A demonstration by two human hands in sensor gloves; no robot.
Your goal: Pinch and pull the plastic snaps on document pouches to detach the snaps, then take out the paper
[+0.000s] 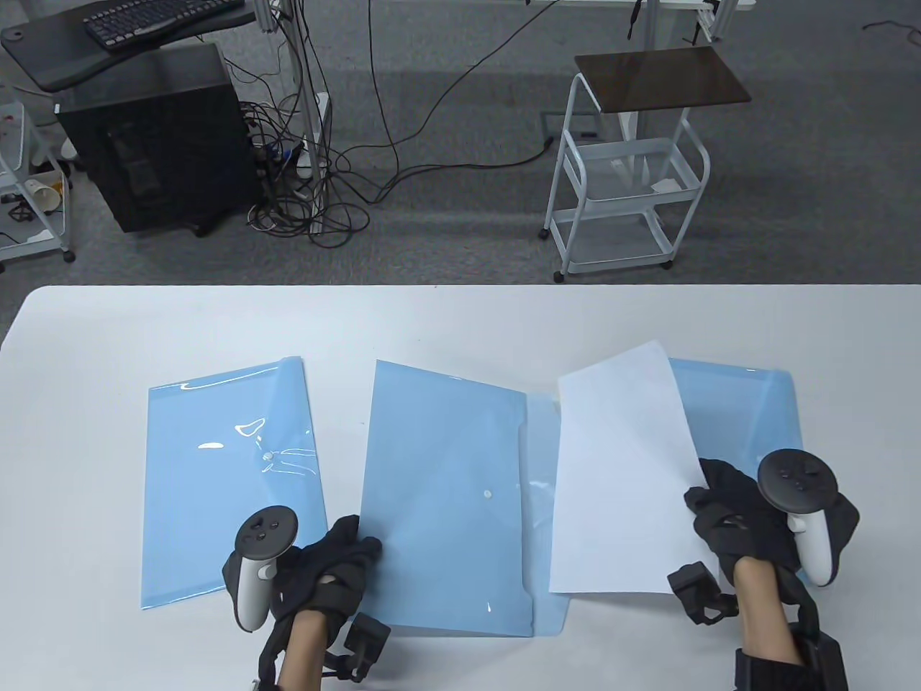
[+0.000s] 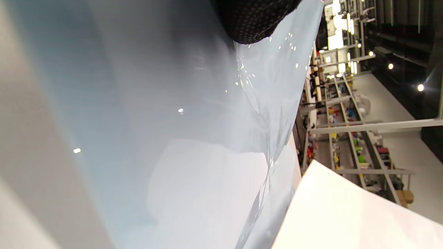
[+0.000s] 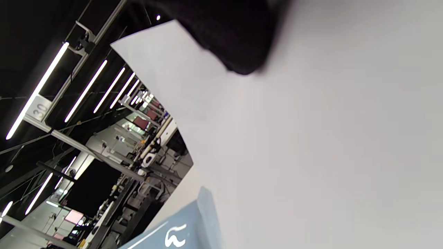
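Note:
Three light blue document pouches lie on the white table (image 1: 460,317). The middle pouch (image 1: 446,497) has its flap open to the right and a white snap (image 1: 487,494) on its face. My left hand (image 1: 344,551) rests on that pouch's lower left edge, fingers curled over it. My right hand (image 1: 709,507) pinches the right edge of a white sheet of paper (image 1: 622,468) that is lifted and tilted over the right pouch (image 1: 748,410). The left pouch (image 1: 230,475) lies flat. In the right wrist view a dark fingertip (image 3: 235,41) presses on the paper (image 3: 311,145).
Beyond the table's far edge stand a white wire cart (image 1: 626,180) with a dark top, a black computer case (image 1: 155,137) with tangled cables, and a keyboard (image 1: 155,21) on a shelf. Bare table surface lies behind the pouches.

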